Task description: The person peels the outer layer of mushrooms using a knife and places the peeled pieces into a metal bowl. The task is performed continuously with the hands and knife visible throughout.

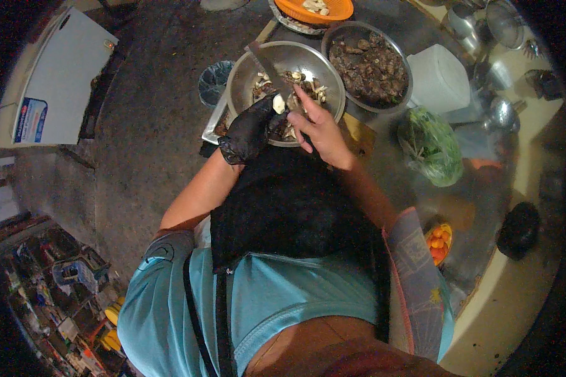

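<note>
My left hand (250, 126), in a black glove, grips a partly peeled root piece (278, 104). Its bare side is white, and the glove hides much of the rest. In my bare right hand (323, 132) is a knife (269, 68), its broad blade slanting up and left past the root piece. Both hands are over a perforated metal colander (238, 70). Inside it lie dark and whitish peelings (318, 89). Just right of it, a metal bowl (408, 96) holds many dark, rough, unpeeled root pieces (368, 63).
An orange plastic basket (287, 10) with pale pieces stands at the far side. To the right are a white container (438, 77), bagged greens (434, 146) and a bowl of orange-red produce (438, 242). A lined bin (214, 82) and a white chest freezer (68, 77) are leftward.
</note>
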The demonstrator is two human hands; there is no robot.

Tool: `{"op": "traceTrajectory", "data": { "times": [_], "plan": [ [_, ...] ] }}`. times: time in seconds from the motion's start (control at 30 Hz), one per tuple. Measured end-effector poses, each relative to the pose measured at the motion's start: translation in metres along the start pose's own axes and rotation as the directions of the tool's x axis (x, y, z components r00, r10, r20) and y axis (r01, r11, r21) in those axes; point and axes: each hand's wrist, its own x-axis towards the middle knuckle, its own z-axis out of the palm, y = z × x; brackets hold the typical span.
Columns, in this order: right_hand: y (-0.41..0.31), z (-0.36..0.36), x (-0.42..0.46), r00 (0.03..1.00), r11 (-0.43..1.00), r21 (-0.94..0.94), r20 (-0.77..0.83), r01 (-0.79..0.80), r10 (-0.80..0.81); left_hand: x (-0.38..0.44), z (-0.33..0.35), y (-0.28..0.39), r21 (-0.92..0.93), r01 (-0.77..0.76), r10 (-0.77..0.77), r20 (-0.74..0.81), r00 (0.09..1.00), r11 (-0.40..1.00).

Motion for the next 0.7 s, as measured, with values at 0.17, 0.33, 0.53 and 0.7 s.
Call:
{"op": "traceTrajectory", "data": {
  "times": [0.17, 0.33, 0.53, 0.7],
  "plan": [
    [-0.005, 0.014, -0.003, 0.997, 0.963, -0.268, 0.072, 0.002, 0.018, -0.011, 0.009, 0.014, -0.023, -0.057, 0.059, 0.083, 0.995, 0.998],
    [0.000, 0.016, 0.000, 0.997, 0.936, -0.347, 0.064, 0.051, -0.031, -0.008, 0.007, 0.010, -0.017, -0.111, 0.111, -0.006, 0.994, 0.994],
    [0.026, 0.010, 0.009, 0.969, 0.868, -0.433, 0.075, 0.244, -0.235, -0.003, 0.000, 0.002, -0.065, -0.154, 0.158, 0.067, 0.985, 0.986],
    [0.008, 0.013, 0.004, 0.994, 0.942, -0.317, 0.034, 0.113, -0.107, -0.003, -0.006, -0.002, -0.158, 0.044, -0.045, -0.008, 0.999, 0.986]
  ]
}}
